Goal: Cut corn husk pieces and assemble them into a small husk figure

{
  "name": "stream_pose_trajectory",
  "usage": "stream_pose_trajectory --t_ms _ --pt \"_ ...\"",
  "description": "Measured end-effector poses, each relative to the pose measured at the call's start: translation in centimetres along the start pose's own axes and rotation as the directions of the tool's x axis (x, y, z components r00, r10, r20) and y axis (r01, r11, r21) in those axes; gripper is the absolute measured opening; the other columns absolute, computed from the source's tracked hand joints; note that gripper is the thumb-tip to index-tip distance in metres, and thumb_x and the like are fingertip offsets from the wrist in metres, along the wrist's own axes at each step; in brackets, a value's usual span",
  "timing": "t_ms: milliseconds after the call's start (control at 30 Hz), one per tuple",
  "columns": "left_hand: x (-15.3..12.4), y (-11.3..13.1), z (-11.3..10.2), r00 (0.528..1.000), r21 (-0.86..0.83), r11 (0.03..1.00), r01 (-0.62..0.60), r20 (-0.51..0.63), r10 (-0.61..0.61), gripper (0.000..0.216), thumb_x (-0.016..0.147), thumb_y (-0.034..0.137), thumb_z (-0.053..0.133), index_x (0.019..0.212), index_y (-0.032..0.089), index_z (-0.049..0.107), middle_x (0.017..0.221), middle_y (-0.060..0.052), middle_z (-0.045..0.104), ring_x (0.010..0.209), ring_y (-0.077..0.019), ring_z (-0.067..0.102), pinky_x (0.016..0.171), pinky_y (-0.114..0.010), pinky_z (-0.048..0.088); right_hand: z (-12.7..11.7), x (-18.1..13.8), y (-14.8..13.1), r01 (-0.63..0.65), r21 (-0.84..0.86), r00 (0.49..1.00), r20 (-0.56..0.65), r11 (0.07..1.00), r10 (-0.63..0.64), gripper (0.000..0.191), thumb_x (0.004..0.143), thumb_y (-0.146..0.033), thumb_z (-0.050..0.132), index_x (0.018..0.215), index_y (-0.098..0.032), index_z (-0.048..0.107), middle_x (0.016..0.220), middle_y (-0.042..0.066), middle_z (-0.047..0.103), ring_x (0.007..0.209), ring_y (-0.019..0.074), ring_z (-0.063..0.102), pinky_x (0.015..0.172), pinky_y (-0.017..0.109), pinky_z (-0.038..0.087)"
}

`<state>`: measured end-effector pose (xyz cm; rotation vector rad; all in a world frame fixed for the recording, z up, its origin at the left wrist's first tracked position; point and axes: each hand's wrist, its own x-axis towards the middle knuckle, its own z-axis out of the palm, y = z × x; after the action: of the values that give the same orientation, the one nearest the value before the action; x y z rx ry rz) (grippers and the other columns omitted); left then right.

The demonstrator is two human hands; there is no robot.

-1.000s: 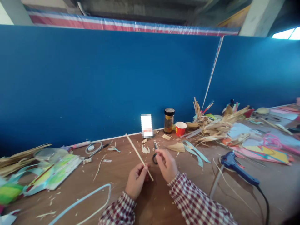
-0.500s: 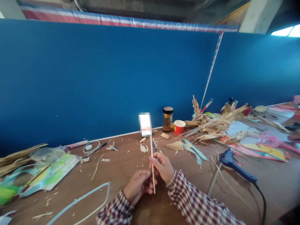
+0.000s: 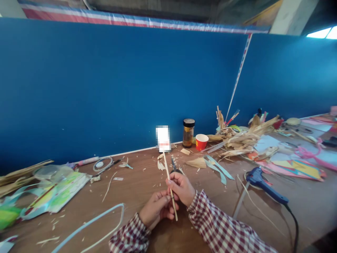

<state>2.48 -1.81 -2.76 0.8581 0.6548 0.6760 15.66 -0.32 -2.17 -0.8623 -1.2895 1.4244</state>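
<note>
A blue partition, topped by a red, white and blue banner, backs a brown table strewn with craft scraps. At its near edge, a person in checked sleeves holds a thin pale stick above the tabletop, its far end leaning slightly left. The right hand has thumb and forefinger pinched on the stick around its middle. The left hand sits just below, thumb and fingertips drawn together at the stick's lower part; whether they grip it cannot be told. Just beyond the right hand lies a dark tool, partly hidden, among pale shavings. A lidded jar and a red cup stand side by side near the partition, with dried husks heaped to their right. A blue glue gun lies to the right of the hands, well apart from a green-and-yellow booklet at left.
</note>
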Motion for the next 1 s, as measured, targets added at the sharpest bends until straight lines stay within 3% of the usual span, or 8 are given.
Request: stream_pose_trajectory --t_ms 433,633,833,1000 --pt "0.0 -0.3 0.6 0.99 0.219 0.976 -0.009 -0.136 0.04 0.029 0.069 0.038 0.058 0.076 0.011 0.055 0.056 -0.006 0.064 0.036 -0.007 0.05 0.037 -0.018 0.044 0.0 -0.2 -0.7 -0.041 0.003 0.999 -0.018 0.999 0.041 0.028 0.076 -0.044 0.052 0.075 -0.016 0.046 0.052 -0.005 0.054 0.033 0.0031 0.038 0.033 0.014 0.028" --pt "0.3 -0.5 1.0 0.966 0.273 0.962 -0.009 -0.245 0.079 0.021 0.069 0.035 0.056 0.071 0.015 0.049 0.044 0.001 0.057 0.029 -0.0062 0.044 0.03 -0.017 0.038 0.2 0.1 -0.7 -0.019 0.05 1.0 0.001 0.999 0.019 0.025 0.078 -0.041 0.05 0.078 -0.016 0.049 0.053 -0.004 0.055 0.036 0.0049 0.042 0.036 0.017 0.034" --pt "0.0 0.1 0.2 0.988 0.082 0.996 -0.033 -0.147 0.045 0.022 0.071 0.033 0.055 0.076 0.011 0.053 0.056 -0.005 0.063 0.041 -0.0086 0.053 0.041 -0.02 0.046 0.0 0.2 -0.5 -0.018 0.045 0.998 -0.056 0.999 0.021 0.024 0.077 -0.039 0.052 0.077 -0.016 0.05 0.055 -0.004 0.056 0.038 0.0043 0.042 0.038 0.016 0.032" --pt "0.1 -0.2 0.2 0.988 0.15 0.988 -0.047 -0.136 0.068 0.03 0.071 0.038 0.059 0.078 0.01 0.056 0.059 -0.006 0.063 0.041 -0.0079 0.052 0.042 -0.02 0.046 -0.1 0.1 -0.2 -0.023 -0.008 0.999 -0.045 1.0 0.022 0.025 0.078 -0.041 0.051 0.077 -0.017 0.049 0.056 -0.004 0.056 0.036 0.0037 0.039 0.036 0.016 0.03"
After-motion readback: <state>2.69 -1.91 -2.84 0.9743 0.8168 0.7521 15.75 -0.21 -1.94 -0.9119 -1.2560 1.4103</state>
